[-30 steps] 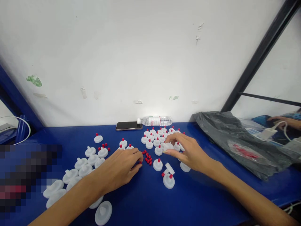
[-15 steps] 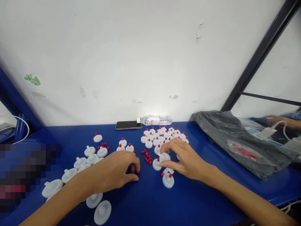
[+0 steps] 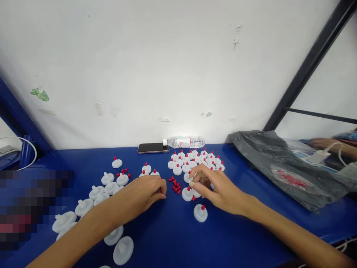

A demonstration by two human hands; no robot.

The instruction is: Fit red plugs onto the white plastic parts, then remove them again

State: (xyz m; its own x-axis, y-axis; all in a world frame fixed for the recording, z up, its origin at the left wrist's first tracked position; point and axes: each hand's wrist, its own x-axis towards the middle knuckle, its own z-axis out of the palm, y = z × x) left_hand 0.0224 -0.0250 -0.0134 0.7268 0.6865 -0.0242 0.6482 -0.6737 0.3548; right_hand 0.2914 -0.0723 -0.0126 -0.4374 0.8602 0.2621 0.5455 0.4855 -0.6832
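Note:
My left hand point(image 3: 146, 190) hovers over the blue table with its fingers curled and thumb drawn in towards them. Whatever those fingertips hold, if anything, is hidden. Just right of it lies a small pile of red caps point(image 3: 175, 186). My right hand point(image 3: 216, 186) is open, thumb and index finger apart, above a white disc point(image 3: 196, 193) partly covered by the hand. Beside that stands a red-capped white disc point(image 3: 187, 194), and nearer me is another capped disc point(image 3: 200, 213). Uncapped white discs point(image 3: 84, 207) with stems lie around my left forearm.
A cluster of red-capped discs point(image 3: 186, 168) stands behind my right hand. Against the wall lie a phone point(image 3: 153, 148) and a plastic bottle point(image 3: 184, 142). A grey plastic bag point(image 3: 256, 156) bears a clear packet of red caps point(image 3: 292, 178). Another person's hand point(image 3: 331, 147) shows far right.
My right hand has let go of the white disc, which now lies lower beside the capped one. The thumb and fingers of my left hand have come closer together.

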